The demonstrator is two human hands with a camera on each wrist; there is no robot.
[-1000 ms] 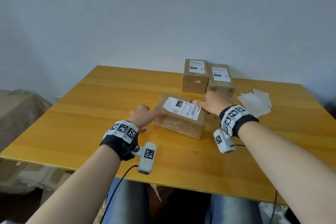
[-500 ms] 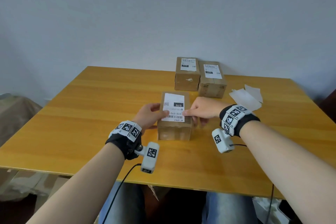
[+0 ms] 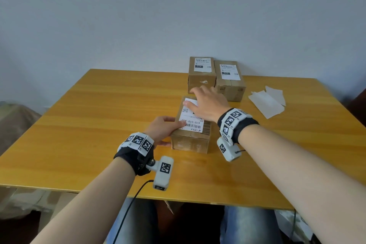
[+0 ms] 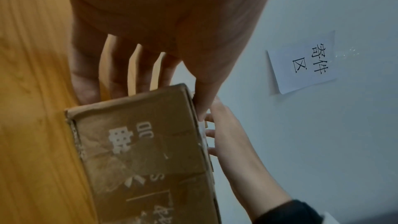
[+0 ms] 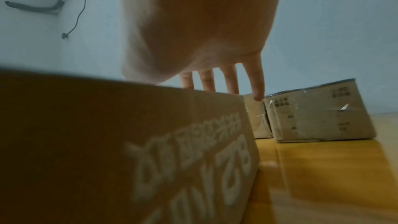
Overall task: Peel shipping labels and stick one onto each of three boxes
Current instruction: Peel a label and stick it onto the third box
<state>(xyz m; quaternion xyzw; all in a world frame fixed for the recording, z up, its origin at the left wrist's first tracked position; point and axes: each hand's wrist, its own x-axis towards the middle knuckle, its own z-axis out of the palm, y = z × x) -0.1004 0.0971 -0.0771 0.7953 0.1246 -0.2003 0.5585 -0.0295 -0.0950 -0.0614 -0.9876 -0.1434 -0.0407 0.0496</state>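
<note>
A box sits mid-table, a label on its top. The right hand lies flat on the label, fingers straight and spread, reaching toward 12 o'clock. The left hand holds the box's 9 o'clock side, thumb on the label's edge, fingers down the side. Two labelled boxes stand at 12 o'clock; backing papers lie at 2 o'clock.

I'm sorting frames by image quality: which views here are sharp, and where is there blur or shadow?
Head view: evenly lit and sharp, the text on the label partly legible. Left wrist view: the left hand close and dim, the near box shaded, the wall sign crisp. Right wrist view: soft and blurred, the near box's print smeared, the right hand in shadow.
</note>
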